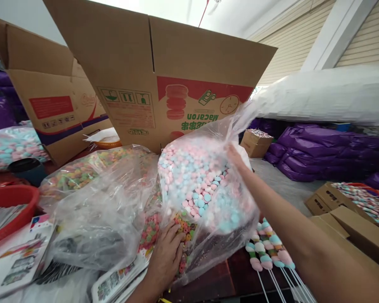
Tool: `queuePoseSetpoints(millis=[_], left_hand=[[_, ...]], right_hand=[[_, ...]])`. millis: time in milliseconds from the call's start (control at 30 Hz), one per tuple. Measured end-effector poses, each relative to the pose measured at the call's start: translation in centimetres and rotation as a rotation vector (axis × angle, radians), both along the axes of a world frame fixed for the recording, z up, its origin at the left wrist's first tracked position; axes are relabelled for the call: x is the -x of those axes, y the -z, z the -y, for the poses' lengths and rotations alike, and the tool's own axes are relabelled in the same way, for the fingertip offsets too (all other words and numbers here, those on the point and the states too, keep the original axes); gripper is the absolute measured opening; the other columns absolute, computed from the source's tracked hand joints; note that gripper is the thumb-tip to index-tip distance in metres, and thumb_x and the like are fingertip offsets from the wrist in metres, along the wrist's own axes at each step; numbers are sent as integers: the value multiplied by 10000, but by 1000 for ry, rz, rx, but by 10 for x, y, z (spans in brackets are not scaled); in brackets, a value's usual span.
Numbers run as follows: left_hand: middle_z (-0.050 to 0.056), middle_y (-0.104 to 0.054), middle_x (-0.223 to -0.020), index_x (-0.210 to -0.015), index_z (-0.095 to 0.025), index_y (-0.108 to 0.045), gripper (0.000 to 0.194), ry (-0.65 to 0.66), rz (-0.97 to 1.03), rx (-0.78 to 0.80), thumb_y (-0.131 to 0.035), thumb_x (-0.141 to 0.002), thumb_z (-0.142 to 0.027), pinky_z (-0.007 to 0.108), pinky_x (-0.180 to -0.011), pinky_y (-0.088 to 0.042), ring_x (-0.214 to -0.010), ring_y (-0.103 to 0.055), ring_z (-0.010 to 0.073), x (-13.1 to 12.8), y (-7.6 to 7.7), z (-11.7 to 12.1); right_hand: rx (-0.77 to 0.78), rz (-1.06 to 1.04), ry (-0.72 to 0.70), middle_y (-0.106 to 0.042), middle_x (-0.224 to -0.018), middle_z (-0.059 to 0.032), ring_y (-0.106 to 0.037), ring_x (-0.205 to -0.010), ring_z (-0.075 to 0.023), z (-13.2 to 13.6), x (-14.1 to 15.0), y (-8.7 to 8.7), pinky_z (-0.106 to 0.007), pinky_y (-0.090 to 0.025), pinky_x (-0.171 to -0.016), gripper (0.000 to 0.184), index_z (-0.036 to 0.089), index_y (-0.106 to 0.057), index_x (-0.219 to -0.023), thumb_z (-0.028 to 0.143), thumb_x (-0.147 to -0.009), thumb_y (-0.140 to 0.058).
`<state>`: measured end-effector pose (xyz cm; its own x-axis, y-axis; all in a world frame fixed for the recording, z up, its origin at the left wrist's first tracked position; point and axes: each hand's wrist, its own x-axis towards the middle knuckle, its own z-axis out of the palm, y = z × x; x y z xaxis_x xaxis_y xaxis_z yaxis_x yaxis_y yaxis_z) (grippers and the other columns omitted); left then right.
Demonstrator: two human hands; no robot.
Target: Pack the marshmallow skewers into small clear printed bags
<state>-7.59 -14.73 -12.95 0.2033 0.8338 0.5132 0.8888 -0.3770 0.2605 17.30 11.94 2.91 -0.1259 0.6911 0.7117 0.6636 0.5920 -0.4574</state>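
A large clear plastic bag (205,198) of pink, blue and white marshmallows stands tilted in the middle. My right hand (235,158) is closed on the gathered plastic at the bag's upper right, partly blurred. My left hand (168,250) lies with fingers stretched over colourful ring-shaped gummies (185,229), against the lower left of the bag. Below my right forearm lie several candy skewers (267,248) on white sticks, with marshmallows and gummies threaded on them.
Big cardboard boxes (126,80) stand behind the bag. More bagged gummies (91,168), a red basket (28,198) and printed packaging (22,256) lie left. Open cartons (322,202) and stacked purple bags (328,147) are at the right.
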Motion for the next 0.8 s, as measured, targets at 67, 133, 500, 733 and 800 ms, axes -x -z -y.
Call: queuePoseSetpoints(millis=[67,133,500,733,800], left_hand=[[80,-670,-1267,-1086,-232,-687,292,2,12,-21,-493,-892,-131,523,-1031,-548,-1294,-557,289,-1,0,1],[87,-672,-1259,-1079,-224,-687,282,5,24,-37,-498,-892,-130,523,-1028,-550,-1297,-553,294,-1,0,1],[85,-668,-1251,-1065,-216,-686,295,9,36,-33,-504,-865,-99,549,-1019,-545,-1293,-542,311,-4,3,1],[87,-681,-1206,-1071,-211,-689,295,20,38,-42,-509,-863,-105,557,-1032,-533,-1282,-544,310,-3,3,-2],[85,-676,-1215,-1067,-210,-687,294,23,43,-30,-508,-861,-101,559,-1037,-527,-1287,-538,311,-3,3,-1]], right_hand=[[108,146,21,-580,-1417,-196,-523,-1334,-278,-6,50,11,-467,-410,-1101,574,120,-537,-1394,490,-1007,-330],[174,288,10,-509,-1501,-169,-433,-1411,-332,-3,89,24,-555,-307,-1157,522,172,-561,-1384,460,-956,-482],[228,548,21,-564,-1462,-137,-488,-1369,-349,48,124,37,-515,-377,-1117,387,182,-677,-1250,315,-913,-540],[55,351,109,-613,-1401,-92,-537,-1325,-217,36,65,-38,-394,-404,-1120,503,211,-567,-1375,272,-1016,-220],[42,302,188,-488,-1512,-143,-378,-1450,-262,18,47,-48,-485,-341,-1159,505,162,-464,-1456,241,-998,-267]])
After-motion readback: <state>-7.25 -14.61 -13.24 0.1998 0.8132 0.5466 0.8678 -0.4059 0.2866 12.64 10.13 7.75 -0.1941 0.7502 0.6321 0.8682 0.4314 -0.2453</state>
